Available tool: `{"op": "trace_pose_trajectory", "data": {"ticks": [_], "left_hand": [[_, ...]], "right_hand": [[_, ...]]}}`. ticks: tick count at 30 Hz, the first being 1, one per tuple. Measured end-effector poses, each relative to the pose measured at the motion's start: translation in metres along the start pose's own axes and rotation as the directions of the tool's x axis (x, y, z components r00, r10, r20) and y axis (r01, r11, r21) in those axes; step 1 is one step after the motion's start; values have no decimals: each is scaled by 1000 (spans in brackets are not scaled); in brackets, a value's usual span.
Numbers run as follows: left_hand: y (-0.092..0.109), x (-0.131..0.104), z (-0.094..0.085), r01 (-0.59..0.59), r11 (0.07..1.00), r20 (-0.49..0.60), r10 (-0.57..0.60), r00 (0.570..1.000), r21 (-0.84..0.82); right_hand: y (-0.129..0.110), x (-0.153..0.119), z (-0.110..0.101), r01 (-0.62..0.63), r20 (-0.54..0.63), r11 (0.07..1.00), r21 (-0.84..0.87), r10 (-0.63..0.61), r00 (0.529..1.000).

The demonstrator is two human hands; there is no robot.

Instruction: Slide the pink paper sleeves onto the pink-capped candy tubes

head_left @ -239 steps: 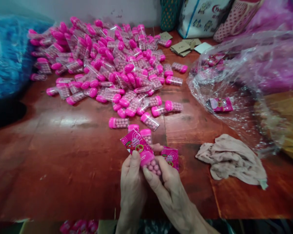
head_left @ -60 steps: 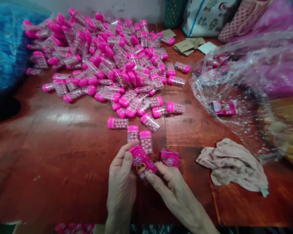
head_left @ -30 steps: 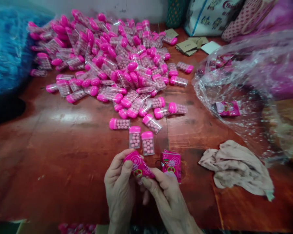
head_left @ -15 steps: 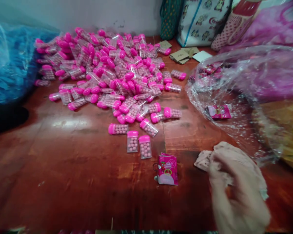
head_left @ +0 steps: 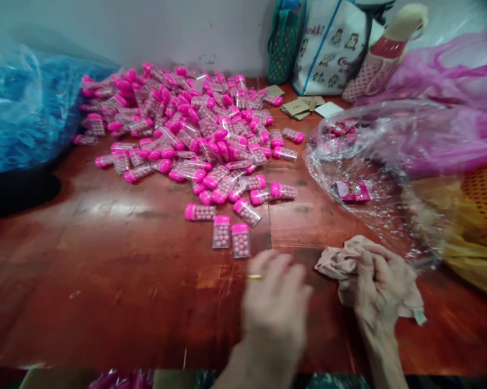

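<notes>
My left hand [head_left: 275,297], with a gold ring, is blurred over the front middle of the red-brown table [head_left: 125,281]. It covers nearly all of a pink printed packet; a bit of pink shows between its fingers, and whether it grips the packet is unclear. My right hand [head_left: 379,286] rests on a crumpled pale pink cloth [head_left: 344,259], its fingers bent and thumb close to them. Just beyond my left hand lie two small clear boxes with pink caps and pink balls, one at left [head_left: 221,232] and one at right [head_left: 240,241].
A large heap of pink-capped boxes [head_left: 194,124] spreads behind. Blue plastic bags [head_left: 32,113] lie at left. Clear plastic [head_left: 373,156] with pink packets [head_left: 353,191] lies at right, near a yellow bag [head_left: 470,243]. Cards [head_left: 300,107] and bags [head_left: 324,48] stand or lie at the back.
My left hand has come into view and now covers the pink packet. My right hand has moved slightly left and lower onto the cloth. The view has shifted a little.
</notes>
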State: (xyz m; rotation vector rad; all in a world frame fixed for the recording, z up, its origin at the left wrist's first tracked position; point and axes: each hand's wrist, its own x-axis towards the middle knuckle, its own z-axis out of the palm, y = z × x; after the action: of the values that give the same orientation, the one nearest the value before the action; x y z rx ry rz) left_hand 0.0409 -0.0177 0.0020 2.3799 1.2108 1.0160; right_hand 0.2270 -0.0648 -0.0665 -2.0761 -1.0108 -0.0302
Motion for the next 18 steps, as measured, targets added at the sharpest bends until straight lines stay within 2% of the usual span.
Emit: {"op": "trace_pose_trajectory", "data": {"ticks": [1,2,3,4,6,8,11,14,16,18], "left_hand": [[16,4,22,-122,992,120,124,985,-22],[30,6,43,-173,985,224,165,961,17],[41,6,61,-190,978,310,157,938,81],[49,5,75,-227,966,364,169,916,123],[55,0,94,-227,955,394,138,909,191],[54,-3,101,-220,953,408,120,905,208],[50,1,97,-237,960,408,160,899,147],[40,5,78,-159,987,325,151,934,1],[25,1,57,-78,987,167,101,981,-140],[3,-8,31,-44,977,-19,41,999,-208]], "right_hand": [[2,1,-4,8,9,1000,21,-8,1000],[5,1,-7,18,22,999,40,-19,1000],[7,1,-11,32,38,998,56,-34,999],[9,0,-14,46,63,996,72,-50,997],[14,0,-18,75,101,993,92,-85,991],[19,0,-17,116,94,989,96,-125,988],[24,5,-10,145,12,988,58,-146,989],[17,8,-6,124,-47,992,1,-124,991],[1,3,-7,99,-92,994,-49,-103,990],[-23,-9,-7,51,-173,991,-126,-72,982]]}}
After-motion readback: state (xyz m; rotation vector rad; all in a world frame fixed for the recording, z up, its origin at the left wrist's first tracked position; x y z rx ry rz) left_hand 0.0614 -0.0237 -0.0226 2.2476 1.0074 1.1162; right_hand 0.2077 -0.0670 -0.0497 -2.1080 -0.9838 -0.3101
